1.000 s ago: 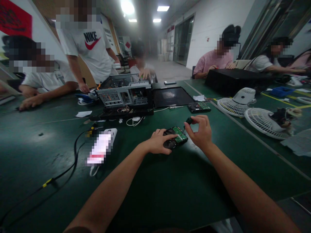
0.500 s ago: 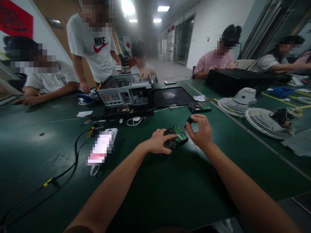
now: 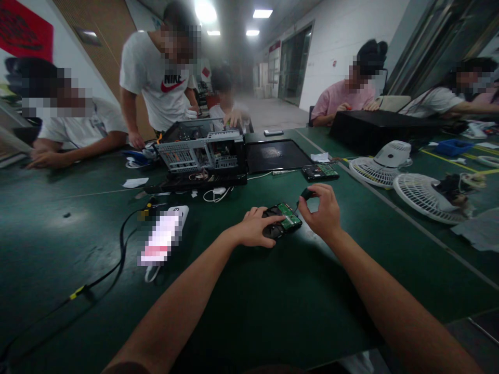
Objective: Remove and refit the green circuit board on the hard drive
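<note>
A black hard drive (image 3: 284, 221) with a green circuit board facing up lies on the green table (image 3: 249, 301) in front of me. My left hand (image 3: 255, 228) rests on its near left side, fingers curled over the casing and pressing it down. My right hand (image 3: 323, 210) hovers at the drive's right edge, fingers pinched round the dark handle of a small screwdriver (image 3: 304, 195) whose tip points down at the board.
An open computer case (image 3: 202, 150) and a black side panel (image 3: 275, 155) stand behind. A second hard drive (image 3: 320, 171) lies beyond. Two white fan grilles (image 3: 423, 195) sit at right. A phone (image 3: 163, 234) and cables (image 3: 117, 249) lie left. Other people sit and stand around the table.
My right hand has turned slightly on the screwdriver handle, staying over the drive. My left hand has not moved. The standing person in the white shirt has stepped back and to the right.
</note>
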Motion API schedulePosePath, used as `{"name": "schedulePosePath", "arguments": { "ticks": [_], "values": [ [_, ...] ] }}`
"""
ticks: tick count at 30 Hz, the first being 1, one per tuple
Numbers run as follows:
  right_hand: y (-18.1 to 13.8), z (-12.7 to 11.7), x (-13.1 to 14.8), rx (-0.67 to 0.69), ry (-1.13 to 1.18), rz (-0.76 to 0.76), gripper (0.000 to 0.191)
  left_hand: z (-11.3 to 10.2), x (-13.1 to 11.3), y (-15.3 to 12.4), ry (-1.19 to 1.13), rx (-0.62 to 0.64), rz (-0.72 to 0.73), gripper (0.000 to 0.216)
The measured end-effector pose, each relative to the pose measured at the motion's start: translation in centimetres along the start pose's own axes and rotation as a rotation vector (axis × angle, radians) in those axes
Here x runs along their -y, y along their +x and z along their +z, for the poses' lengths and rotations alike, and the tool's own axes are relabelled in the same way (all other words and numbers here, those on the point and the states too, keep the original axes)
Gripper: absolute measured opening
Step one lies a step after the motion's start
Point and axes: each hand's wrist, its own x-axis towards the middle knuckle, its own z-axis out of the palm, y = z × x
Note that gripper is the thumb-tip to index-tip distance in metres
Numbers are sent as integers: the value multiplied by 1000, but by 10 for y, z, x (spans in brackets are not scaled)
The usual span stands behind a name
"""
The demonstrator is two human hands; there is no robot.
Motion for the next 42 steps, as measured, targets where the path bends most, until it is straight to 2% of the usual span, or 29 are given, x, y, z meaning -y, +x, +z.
{"name": "schedulePosePath", "arguments": {
  "ticks": [14,25,42],
  "values": [
    [2,-5,4,8,-29,24,36,-1,0,0,-19,-17,20,91],
    [3,-4,2,-5,44,-4,40,-3,-1,-1,-13,-4,10,93],
    [3,-8,4,13,-3,4,39,-3,-4,-2,5,-10,10,92]
  ]
}}
